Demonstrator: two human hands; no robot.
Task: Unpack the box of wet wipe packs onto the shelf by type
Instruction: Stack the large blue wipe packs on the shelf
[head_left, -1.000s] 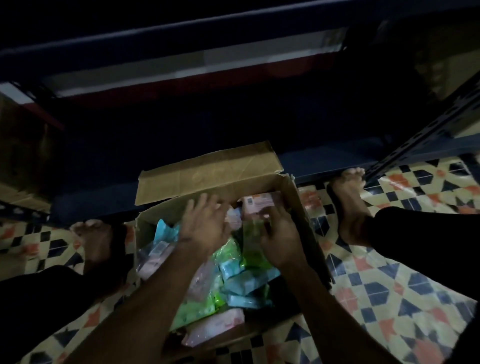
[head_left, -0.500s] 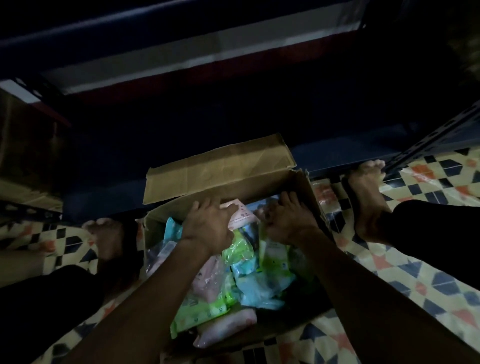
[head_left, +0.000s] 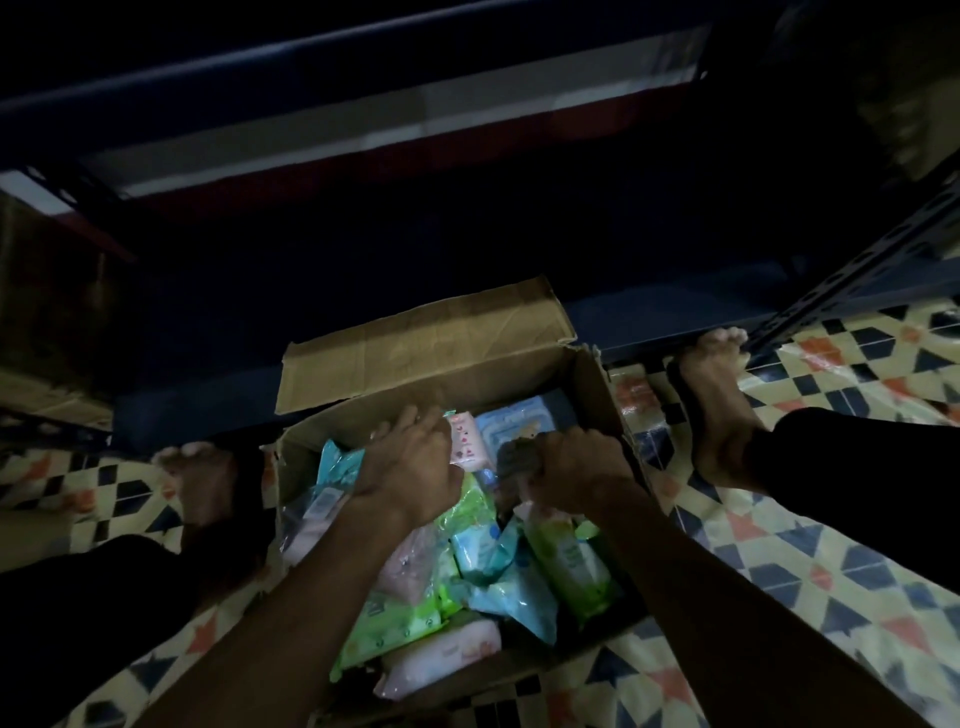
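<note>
The box (head_left: 597, 395) sits open on the patterned floor (head_left: 779, 545) between the person's bare feet, its far flap (head_left: 426, 348) folded back toward the dark bottom shelf (head_left: 649, 317). It looks nearly full: green packs (head_left: 566, 561), blue packs (head_left: 514, 597) and pink packs (head_left: 436, 660) lie jumbled together, with a pale blue pack (head_left: 514, 421) against the far wall. Both hands are down in the far end of the box. The left hand (head_left: 410, 467) lies palm down over the packs with its fingers curved, just beside a pink pack with red marks (head_left: 467, 441); it seems to be taking hold of that pack, but the light is too poor to be sure of the grip. The right hand (head_left: 566, 462) is curled, knuckles up, around something small and dark whose kind I cannot make out. As for progress, my judgement is that the job has hardly begun: no pack shows on the shelf, though most of it is lost in shadow, so packs could be there unseen. Nothing in the box is sorted yet. What remains is nearly everything: lifting the packs out, grouping them by colour or kind, and laying each group in its own place on the shelf.
</note>
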